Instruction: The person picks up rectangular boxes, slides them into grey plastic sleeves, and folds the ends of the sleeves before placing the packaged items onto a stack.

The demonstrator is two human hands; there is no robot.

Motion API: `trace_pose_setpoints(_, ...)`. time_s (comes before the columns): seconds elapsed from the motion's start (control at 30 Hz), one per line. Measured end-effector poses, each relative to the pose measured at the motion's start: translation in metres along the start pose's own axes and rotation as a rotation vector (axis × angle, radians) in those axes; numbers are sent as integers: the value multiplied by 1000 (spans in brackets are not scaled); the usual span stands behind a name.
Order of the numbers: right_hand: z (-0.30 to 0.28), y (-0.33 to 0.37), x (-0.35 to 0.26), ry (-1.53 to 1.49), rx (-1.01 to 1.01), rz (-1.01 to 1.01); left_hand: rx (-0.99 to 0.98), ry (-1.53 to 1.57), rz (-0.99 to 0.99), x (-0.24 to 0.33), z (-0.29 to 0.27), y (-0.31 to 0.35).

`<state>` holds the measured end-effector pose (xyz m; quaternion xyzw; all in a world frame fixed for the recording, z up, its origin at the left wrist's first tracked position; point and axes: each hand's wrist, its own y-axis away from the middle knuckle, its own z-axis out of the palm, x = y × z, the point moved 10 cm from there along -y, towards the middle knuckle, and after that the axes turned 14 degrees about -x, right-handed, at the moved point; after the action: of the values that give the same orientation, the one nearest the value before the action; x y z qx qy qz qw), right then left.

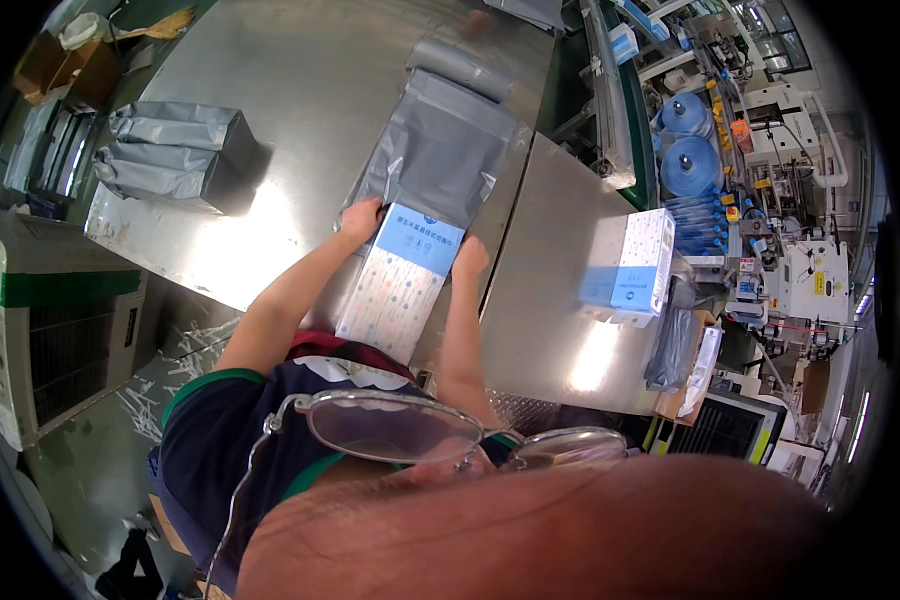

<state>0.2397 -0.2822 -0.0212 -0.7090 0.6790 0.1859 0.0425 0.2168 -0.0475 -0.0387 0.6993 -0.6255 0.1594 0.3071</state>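
A long pack (402, 275) with a blue end and a white, speckled body lies on the metal table in front of me, probably a tissue pack. Its far end meets the mouth of a flat grey plastic bag (440, 140), and some of that end is covered by the bag. At the left corner of the bag's mouth, my left hand (362, 217) is closed on the bag's edge. My right hand (469, 258) is curled against the pack's right side, at the opposite corner of the mouth; its fingertips are partly hidden.
Filled grey bags (185, 155) stand at the table's left. A rolled grey bag stack (458, 68) lies beyond the flat bag. To the right are more blue-and-white packs (635, 265), dark grey bags (673, 335), a conveyor (610, 100) and machinery with blue film rolls (692, 166).
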Motion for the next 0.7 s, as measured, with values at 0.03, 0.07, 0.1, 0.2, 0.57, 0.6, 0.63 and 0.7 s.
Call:
trace_pose_setpoints(0.03,3,-7,2,91,-39,-16,-84,-90,-9,3,4,0)
trace_pose_setpoints(0.07,9,-3,4,70,-76,-64,-167,-180,-19,3,6,5)
trace_pose_setpoints(0.1,20,13,5,-66,-161,-116,-255,-262,-46,-4,9,18)
trace_pose_setpoints(0.2,122,86,78,-431,-436,15,-494,-367,200,-20,49,98)
trace_pose_setpoints(0.57,80,154,7,177,-865,-381,-352,369,25,-57,25,118)
trace_pose_setpoints(0.6,66,171,-8,282,-891,-423,-187,522,40,-61,13,126)
trace_pose_setpoints(0.63,56,181,-22,390,-912,-469,-195,485,21,-61,13,135)
trace_pose_setpoints(0.7,29,167,-39,-10,-677,-344,-218,423,1,-57,12,146)
